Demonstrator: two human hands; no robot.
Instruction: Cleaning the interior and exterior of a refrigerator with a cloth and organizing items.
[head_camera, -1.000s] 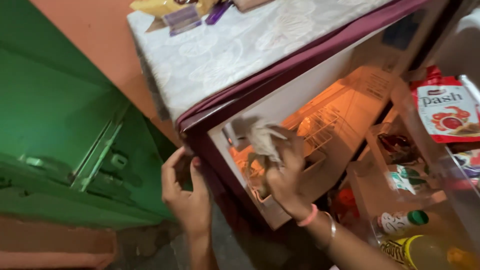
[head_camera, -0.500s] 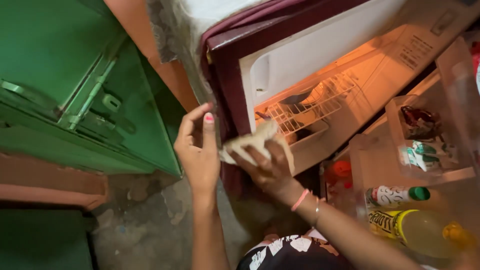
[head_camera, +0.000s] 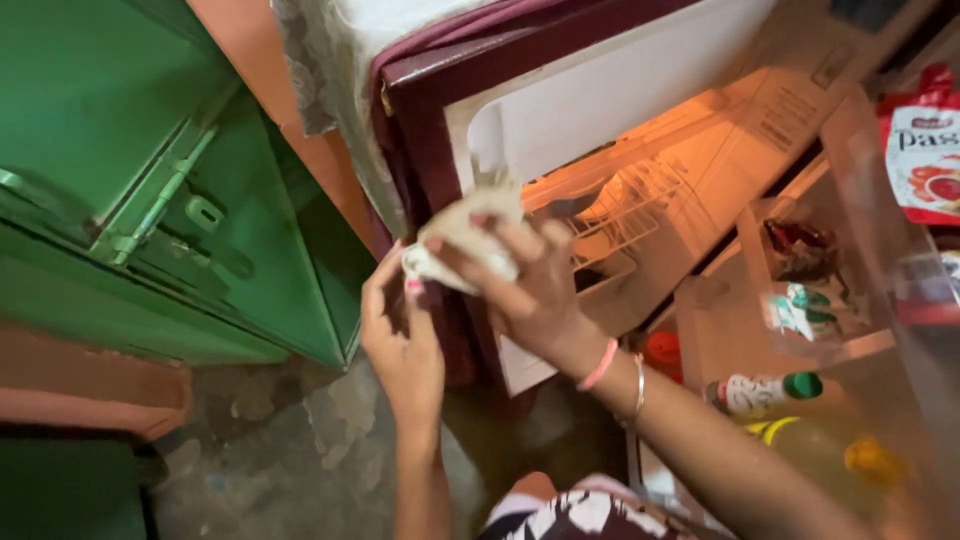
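My right hand (head_camera: 530, 290) grips a crumpled pale cloth (head_camera: 462, 232) and presses it against the front edge of a small maroon fridge (head_camera: 420, 130). My left hand (head_camera: 400, 345) rests with its fingers up against the fridge's maroon side edge, just below and left of the cloth, its fingertips touching the cloth's lower corner. The fridge stands open, its white inside (head_camera: 600, 100) lit orange, with a white wire shelf (head_camera: 625, 215) behind my right hand.
The open fridge door at right holds a small white bottle with a green cap (head_camera: 765, 392), a yellow bottle (head_camera: 860, 455), packets and a red sauce pouch (head_camera: 925, 150). A green metal door (head_camera: 150, 180) with a latch stands left. Patterned cloth (head_camera: 340, 90) drapes the fridge top. Rough concrete floor (head_camera: 290, 440) lies below.
My right hand moved the cloth from inside the fridge opening down to the front edge, then up along it. My left hand stayed on the fridge's side. The view shifted.
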